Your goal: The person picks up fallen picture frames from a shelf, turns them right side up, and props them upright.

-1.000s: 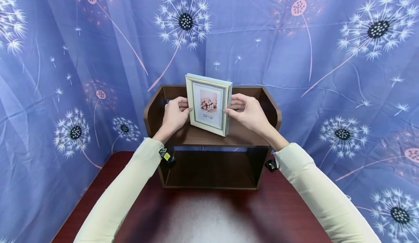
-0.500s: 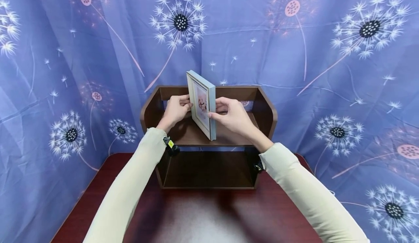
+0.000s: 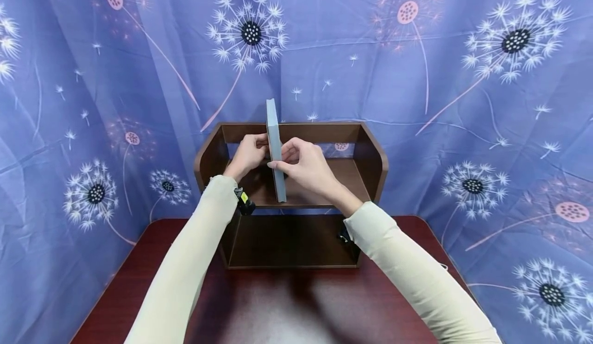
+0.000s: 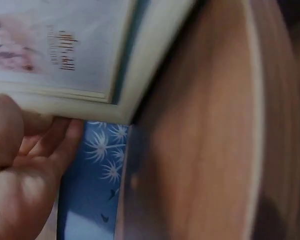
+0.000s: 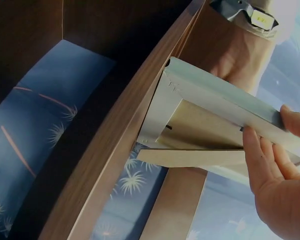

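Observation:
A picture frame [image 3: 275, 148] stands upright over the upper shelf, its lower end close to the front edge. In the head view it is seen nearly edge-on. My left hand [image 3: 250, 154] grips its far side; the left wrist view shows the thumb before the cream border [image 4: 80, 106] and fingers behind. My right hand [image 3: 303, 162] holds the near side, thumb on the pale edge and fingers at the back. In the right wrist view, the back panel [image 5: 205, 122] shows, with a support leg [image 5: 190, 158] swung out from it.
The brown two-level shelf unit [image 3: 370, 153] has raised side walls and a back rail. Below the upper board is a dark lower compartment [image 3: 292, 241]. The unit stands on a dark red table [image 3: 394, 277]. A blue dandelion-print curtain [image 3: 324, 24] hangs behind and on both sides.
The picture frame has turned from facing the head camera to nearly edge-on, its front swinging left. My right hand has moved left with it; my left hand keeps its grip.

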Demonstrator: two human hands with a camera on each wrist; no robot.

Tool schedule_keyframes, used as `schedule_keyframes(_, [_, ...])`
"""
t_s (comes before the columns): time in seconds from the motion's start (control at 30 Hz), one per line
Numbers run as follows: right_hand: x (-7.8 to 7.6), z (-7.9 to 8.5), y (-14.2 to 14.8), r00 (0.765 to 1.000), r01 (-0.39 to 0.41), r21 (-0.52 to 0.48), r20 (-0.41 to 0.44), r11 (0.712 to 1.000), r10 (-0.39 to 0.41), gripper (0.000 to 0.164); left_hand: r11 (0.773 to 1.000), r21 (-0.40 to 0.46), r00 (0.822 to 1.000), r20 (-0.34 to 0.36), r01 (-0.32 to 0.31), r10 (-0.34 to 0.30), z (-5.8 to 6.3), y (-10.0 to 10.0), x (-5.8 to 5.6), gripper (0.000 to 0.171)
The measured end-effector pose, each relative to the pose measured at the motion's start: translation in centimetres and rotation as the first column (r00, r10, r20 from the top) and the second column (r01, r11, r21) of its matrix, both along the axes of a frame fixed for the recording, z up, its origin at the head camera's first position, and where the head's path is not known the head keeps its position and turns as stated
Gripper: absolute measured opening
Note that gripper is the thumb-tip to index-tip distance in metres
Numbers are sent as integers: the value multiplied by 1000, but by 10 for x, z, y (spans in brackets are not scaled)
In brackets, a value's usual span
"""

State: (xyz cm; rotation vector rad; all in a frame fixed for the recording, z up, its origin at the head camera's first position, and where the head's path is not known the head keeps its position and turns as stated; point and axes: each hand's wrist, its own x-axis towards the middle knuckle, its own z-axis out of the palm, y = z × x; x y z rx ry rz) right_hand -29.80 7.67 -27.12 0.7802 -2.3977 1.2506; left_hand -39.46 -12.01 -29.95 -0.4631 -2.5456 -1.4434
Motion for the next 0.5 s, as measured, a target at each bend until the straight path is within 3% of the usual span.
schedule_keyframes(0.1, [2, -1, -3, 1000, 9, 22, -19, 1000, -9, 29, 989, -142, 999, -29, -45, 41, -1, -2, 1, 38])
schedule_keyframes(0.2, [3, -2, -4, 999, 18, 35, -34, 999, -17, 30, 971, -220, 995, -63, -93, 81, 4, -5, 5, 39])
schedule_keyframes(0.37, [3, -2, -4, 999, 26, 38, -41, 999, -25, 31, 976, -115, 970, -180, -185, 162, 28, -12, 19, 36])
schedule_keyframes(0.5, [4, -1, -2, 999, 29, 33, -44, 999, -27, 31, 986, -66, 942, -312, -154, 127, 54, -17, 38, 38])
